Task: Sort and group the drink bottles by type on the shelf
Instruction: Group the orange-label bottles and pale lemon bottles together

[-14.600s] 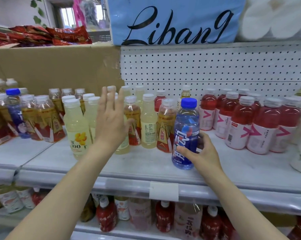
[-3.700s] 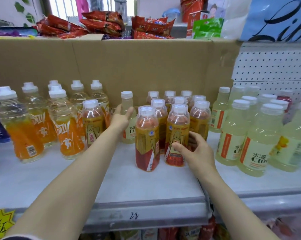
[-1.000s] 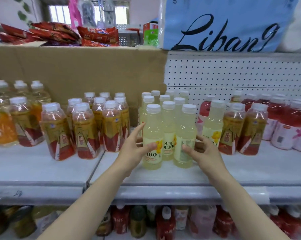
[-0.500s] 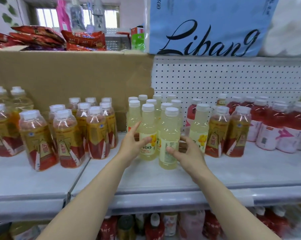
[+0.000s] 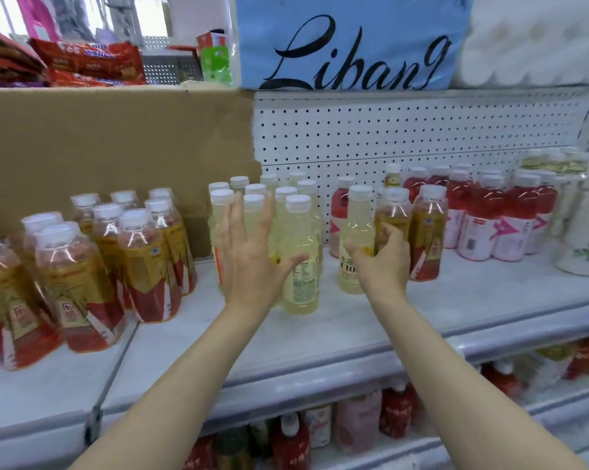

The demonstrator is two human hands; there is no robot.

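Pale-yellow group (image 5: 296,232) now tidied: left hand (image 5: 249,256) lifts off with fingers spread, right hand (image 5: 382,256) newly grips stray amber tea bottle (image 5: 393,215), next to regroup.

We see a bright, evenly lit scene with soft, faint shadows under the bottles. Daylight blows out the window (image 5: 1,15) at upper left. The amber tea bottles (image 5: 82,283) at left smear with motion blur, small highlights glint on their shoulders, and the shelf edge (image 5: 320,374) bows with wide-angle distortion. The lower shelf looks dim and soft.
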